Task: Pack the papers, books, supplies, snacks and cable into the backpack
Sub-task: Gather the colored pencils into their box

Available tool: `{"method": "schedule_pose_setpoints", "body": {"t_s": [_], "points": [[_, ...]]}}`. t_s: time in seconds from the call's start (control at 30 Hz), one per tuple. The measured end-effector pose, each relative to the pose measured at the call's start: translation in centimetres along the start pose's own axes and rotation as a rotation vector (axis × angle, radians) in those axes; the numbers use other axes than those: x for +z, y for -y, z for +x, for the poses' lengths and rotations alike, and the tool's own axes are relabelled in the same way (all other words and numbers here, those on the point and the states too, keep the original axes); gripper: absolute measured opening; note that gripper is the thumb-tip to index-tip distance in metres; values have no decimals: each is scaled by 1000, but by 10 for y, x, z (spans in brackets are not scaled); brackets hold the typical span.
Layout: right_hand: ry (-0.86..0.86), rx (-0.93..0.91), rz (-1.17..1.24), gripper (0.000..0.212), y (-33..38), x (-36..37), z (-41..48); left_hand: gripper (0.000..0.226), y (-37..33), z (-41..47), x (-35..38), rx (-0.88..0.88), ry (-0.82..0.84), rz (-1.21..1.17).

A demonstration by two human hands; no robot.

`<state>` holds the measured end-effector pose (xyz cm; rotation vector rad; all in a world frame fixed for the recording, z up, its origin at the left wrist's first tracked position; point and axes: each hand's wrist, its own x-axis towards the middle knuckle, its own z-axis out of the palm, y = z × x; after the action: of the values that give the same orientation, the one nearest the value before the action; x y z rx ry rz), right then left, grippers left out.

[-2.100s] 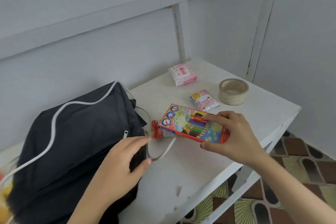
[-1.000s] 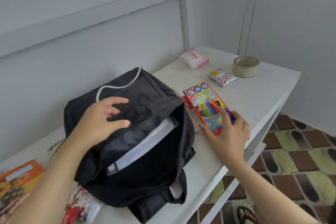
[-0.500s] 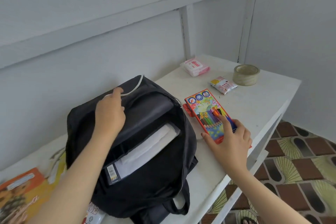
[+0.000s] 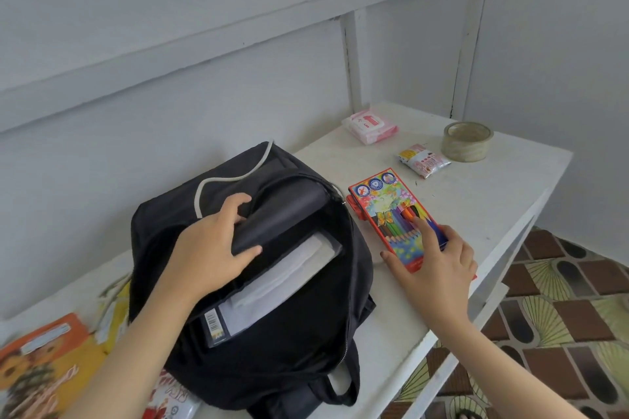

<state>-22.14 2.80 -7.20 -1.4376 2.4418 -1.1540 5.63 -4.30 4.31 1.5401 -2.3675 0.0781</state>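
Left hand (image 4: pixel 211 248) curls its fingers over the backpack (image 4: pixel 265 357) mouth at 9 o'clock, right hand (image 4: pixel 439 260) seemingly pinches the pencil box (image 4: pixel 388 207) flat on the desk (image 4: pixel 476 194) at 3, and a loose end-grip could drop it off the edge.

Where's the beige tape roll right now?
In the head view, the beige tape roll sits at the white table's far right corner, just right of the small snack packet.
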Motion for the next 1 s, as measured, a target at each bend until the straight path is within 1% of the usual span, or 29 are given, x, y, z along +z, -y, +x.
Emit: {"method": "schedule_pose_setpoints", "body": {"t_s": [0.07,0.13,0.23,0.3,0.37,0.43,0.47,0.57,0.63,0.67,0.73,0.8,0.87,0.93,1.0], "points": [[1,1,-7,71,0,1,0,54,5,8,-12,-53,35,-132],[-5,1,-13,71,0,1,0,42,15,20,-22,-123,114,-252],[-7,2,-9,72,1,0,0,36,35,41,-24,-198,206,-427],[2,5,-16,72,2,-1,0,43,43,54,-22,-266,227,-441],[6,6,-27,72,2,-1,0,58,43,60,-21,-294,177,-295],[4,6,-30,72,2,-1,1,67,35,58,-18,-225,27,-98],[6,8,-29,73,2,-1,0,65,31,55,-16,-131,-72,-34],[0,3,-33,72,2,0,0,46,24,44,-1,217,-321,180],[2,1,-37,72,1,0,0,45,26,36,10,354,-408,309],[0,-1,-36,72,1,0,0,45,27,32,15,381,-408,357],[-1,-3,-34,72,1,-1,0,45,28,23,19,330,-326,436],[4,-2,-37,72,2,-1,0,63,29,15,19,212,-208,524],[8,2,-36,72,2,-2,0,77,28,10,16,137,-159,566],[18,2,-37,72,2,-2,0,77,29,9,12,169,-169,553],[26,-12,-37,72,2,-4,0,65,30,11,5,242,-177,506]]}}
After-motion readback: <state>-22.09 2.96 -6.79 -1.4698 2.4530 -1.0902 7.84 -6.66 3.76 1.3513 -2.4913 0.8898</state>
